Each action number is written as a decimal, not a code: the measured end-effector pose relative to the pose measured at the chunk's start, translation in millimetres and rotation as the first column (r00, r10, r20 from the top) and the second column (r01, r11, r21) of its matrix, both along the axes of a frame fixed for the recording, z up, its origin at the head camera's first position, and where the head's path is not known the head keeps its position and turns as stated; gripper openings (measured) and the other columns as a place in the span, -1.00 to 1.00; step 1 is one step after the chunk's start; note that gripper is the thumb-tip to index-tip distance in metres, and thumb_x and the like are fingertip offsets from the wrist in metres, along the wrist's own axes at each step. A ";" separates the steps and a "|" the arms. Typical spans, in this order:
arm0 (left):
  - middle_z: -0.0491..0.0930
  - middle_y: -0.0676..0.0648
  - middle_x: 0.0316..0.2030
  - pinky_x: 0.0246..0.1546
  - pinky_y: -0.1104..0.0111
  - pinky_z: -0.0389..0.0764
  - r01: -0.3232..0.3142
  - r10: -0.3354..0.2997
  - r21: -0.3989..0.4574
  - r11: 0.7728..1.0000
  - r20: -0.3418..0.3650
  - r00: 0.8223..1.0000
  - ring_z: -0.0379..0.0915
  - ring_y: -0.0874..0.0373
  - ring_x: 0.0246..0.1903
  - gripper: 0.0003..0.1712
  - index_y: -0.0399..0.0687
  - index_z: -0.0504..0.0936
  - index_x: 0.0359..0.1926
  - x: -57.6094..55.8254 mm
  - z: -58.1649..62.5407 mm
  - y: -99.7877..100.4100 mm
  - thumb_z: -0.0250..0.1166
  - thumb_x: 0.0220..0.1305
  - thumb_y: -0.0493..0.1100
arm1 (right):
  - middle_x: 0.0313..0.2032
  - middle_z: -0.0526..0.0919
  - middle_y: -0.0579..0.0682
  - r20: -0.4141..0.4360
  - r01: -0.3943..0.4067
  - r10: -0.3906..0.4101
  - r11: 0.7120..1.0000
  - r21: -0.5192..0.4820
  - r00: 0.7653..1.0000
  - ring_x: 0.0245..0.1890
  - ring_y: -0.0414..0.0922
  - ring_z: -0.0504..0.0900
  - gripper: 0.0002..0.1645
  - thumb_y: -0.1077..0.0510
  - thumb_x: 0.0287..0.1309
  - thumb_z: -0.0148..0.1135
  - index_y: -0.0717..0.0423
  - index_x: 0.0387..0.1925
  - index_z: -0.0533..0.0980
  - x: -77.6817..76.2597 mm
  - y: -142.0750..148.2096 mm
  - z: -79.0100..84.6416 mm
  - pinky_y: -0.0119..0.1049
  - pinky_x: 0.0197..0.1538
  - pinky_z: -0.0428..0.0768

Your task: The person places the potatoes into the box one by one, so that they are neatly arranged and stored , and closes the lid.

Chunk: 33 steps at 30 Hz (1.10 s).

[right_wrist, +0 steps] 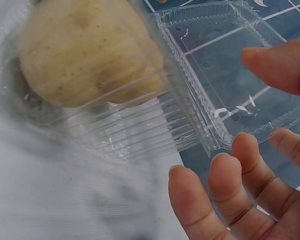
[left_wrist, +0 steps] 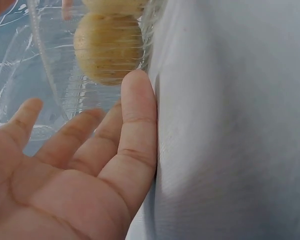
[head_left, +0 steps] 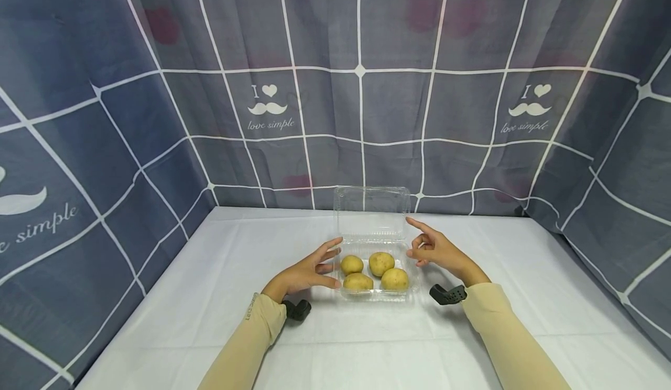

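A clear plastic clamshell box (head_left: 377, 295) lies on the table with its transparent lid (head_left: 371, 212) raised at the back. Several potatoes (head_left: 381, 263) sit in its base; one potato (left_wrist: 107, 47) shows through the ridged wall in the left wrist view. My left hand (head_left: 306, 270) is at the box's left side, fingers spread and loosely bent, a fingertip at the wall. On the other side my right hand (head_left: 437, 253) has its index finger extended to the lid's right edge. In the right wrist view its fingers (right_wrist: 225, 180) and thumb stand apart beside the lid, pinching nothing.
A white cloth covers the table (head_left: 304, 349). Dark grey curtains (head_left: 325, 105) with white grid lines hang behind and on both sides. Each wrist carries a small black device, such as the right one (head_left: 448, 294).
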<state>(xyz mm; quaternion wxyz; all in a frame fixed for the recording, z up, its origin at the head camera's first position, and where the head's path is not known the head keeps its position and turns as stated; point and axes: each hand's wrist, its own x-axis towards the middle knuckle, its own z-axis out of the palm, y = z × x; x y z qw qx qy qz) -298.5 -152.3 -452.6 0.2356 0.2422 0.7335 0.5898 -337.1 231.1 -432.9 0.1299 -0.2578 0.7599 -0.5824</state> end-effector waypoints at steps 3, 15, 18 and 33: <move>-0.17 -0.41 0.70 0.48 -0.24 0.33 0.000 -0.001 0.041 0.999 0.017 1.000 -0.05 -0.52 0.61 0.34 0.07 -0.25 0.78 -0.6 0.5 0.0 0.54 0.35 -0.31 | -0.23 0.52 0.01 -0.013 -0.001 0.001 1.000 -0.012 1.000 -0.20 -0.10 0.73 0.07 0.34 0.40 0.28 0.35 0.71 -0.11 0.9 0.2 -1.1 -0.25 -0.17 0.78; -0.10 -0.49 0.67 0.39 -0.13 0.51 -0.037 0.036 0.117 0.992 0.013 0.999 0.13 -0.51 0.55 0.49 0.06 -0.43 0.72 -2.2 0.7 1.0 0.58 0.24 -0.40 | -0.24 0.52 0.03 -0.056 0.014 -0.016 0.999 -0.029 0.998 -0.28 -0.13 0.69 -0.01 0.37 0.39 0.29 0.41 0.67 0.01 3.6 1.6 -5.4 -0.24 -0.20 0.78; -0.08 -0.51 0.66 0.46 -0.16 0.41 -0.039 0.040 0.116 0.992 -0.004 0.999 0.17 -0.51 0.53 0.55 0.09 -0.48 0.72 -2.3 1.2 0.9 0.60 0.22 -0.39 | -0.25 0.52 0.02 -0.060 0.016 -0.018 0.999 -0.031 0.998 -0.29 -0.15 0.67 -0.02 0.38 0.39 0.30 0.42 0.66 0.02 4.6 2.0 -6.0 -0.25 -0.21 0.77; 0.05 -0.53 0.61 0.43 -0.22 0.43 -0.066 0.068 0.101 0.993 -0.022 0.997 0.30 -0.54 0.45 0.69 0.26 -0.58 0.73 -1.4 4.0 3.7 0.63 0.14 -0.44 | -0.25 0.56 0.01 -0.079 0.021 -0.025 0.998 -0.052 0.997 -0.32 -0.15 0.64 -0.08 0.38 0.41 0.33 0.39 0.64 0.11 10.4 6.2 -12.7 -0.24 -0.21 0.78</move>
